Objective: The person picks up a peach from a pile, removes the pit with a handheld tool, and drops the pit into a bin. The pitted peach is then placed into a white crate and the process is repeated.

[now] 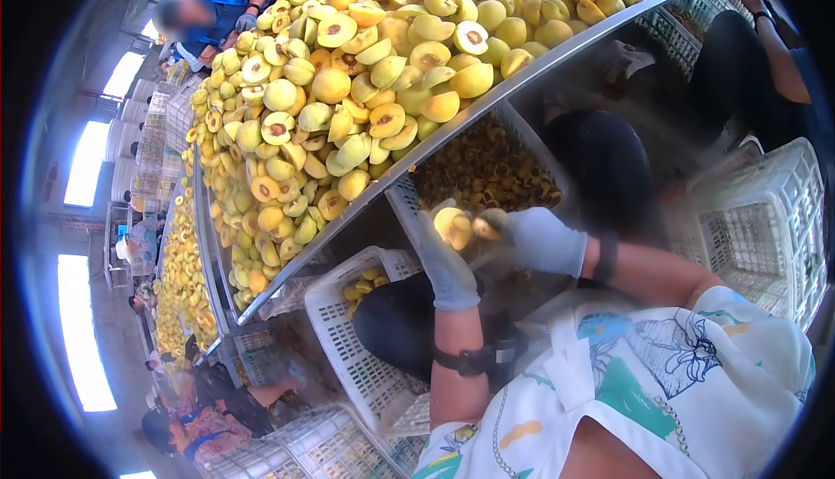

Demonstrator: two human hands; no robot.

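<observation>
Gloved in pale grey, my left hand (445,262) is closed around a yellow halved fruit (453,228), its cut face showing. My right hand (541,240), also gloved, is closed at the fruit's right side, on something small and blurred that I cannot make out. Both hands are above my lap, just below a crate of brown pits (491,166). Beyond them, a metal-edged table (383,181) bears a large heap of halved yellow-green fruit (348,88).
A white crate (352,331) with some fruit stands left of my knee. Another white crate (757,227) is at the right. Co-workers sit at the upper left, lower left and upper right. A second fruit heap (178,279) lies farther left.
</observation>
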